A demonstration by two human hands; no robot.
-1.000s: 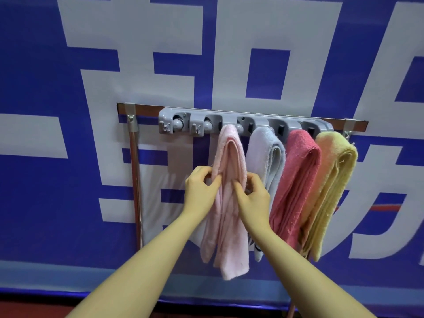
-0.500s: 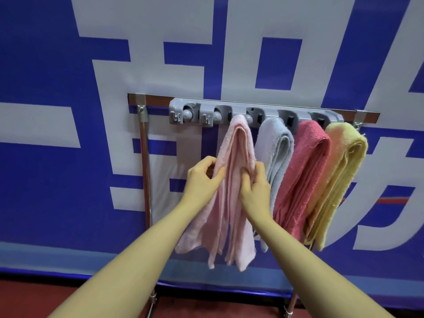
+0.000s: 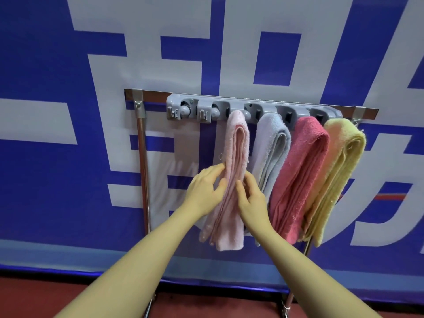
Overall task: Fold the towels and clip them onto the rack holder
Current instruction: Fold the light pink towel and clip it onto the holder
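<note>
Four folded towels hang from the grey rack holder [image 3: 252, 109], which is fixed to a metal stand [image 3: 142, 157] in front of a blue and white banner [image 3: 57, 88]. From left to right they are a pale pink towel [image 3: 235, 145], a light grey-blue towel [image 3: 271, 143], a deep pink towel [image 3: 302, 161] and a yellow towel [image 3: 341, 161]. Two clip slots at the left end of the holder are bare.

Both hands work on the pale pink towel about halfway down. The left hand [image 3: 205, 191] lies against its left edge with fingers loosely spread, not closed on the cloth. The right hand [image 3: 252, 198] presses its right side, thumb on the front folds, likewise loose rather than gripping.

The likely trouble is a downward tug: smoothing or pulling too firmly could drag the towel's top out of its clip and drop it to the floor. The layers at the bottom already fan apart unevenly, so pressing from one side alone could skew the fold further. The right hand sits just beside the grey-blue towel and could knock it.

How firmly each clip bites is hidden, since the towel tops cover the slots. The right hand's fingers behind the cloth cannot be seen, and the stand's feet are cut off at the lower edge.
</note>
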